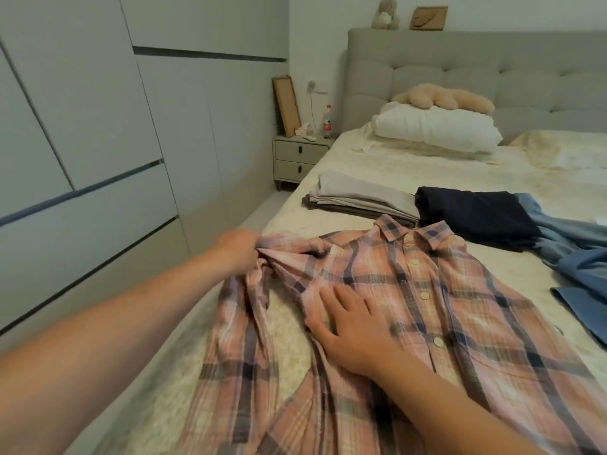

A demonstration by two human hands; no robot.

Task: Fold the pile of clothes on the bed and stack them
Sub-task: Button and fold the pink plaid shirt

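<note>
Head view, sweeping from nine o'clock across. My left hand (238, 249) is clenched on a bunch of fabric at the shoulder and sleeve top of the pink plaid shirt (410, 300), out by the near edge of the bed (410, 159). From that grip the sleeve (236, 339) trails down toward six o'clock, crumpled and half off the shirt's body. Moving to centre: my right hand (348, 330) lies flat, fingers spread and released, pressing the chest panel just beside the button placket. The shirt lies face up, buttoned, collar toward twelve o'clock, hem running down past five o'clock, so its long axis runs away from me. The sleeve sits at nine o'clock from my flat palm, and the left hand is the one already on it; I judge the coming fold brings that sleeve across toward three o'clock. Beyond the collar, a folded grey stack (358, 198); at two o'clock a folded navy garment (473, 218), then loose blue denim (578, 257) at three o'clock, not yet folded.
</note>
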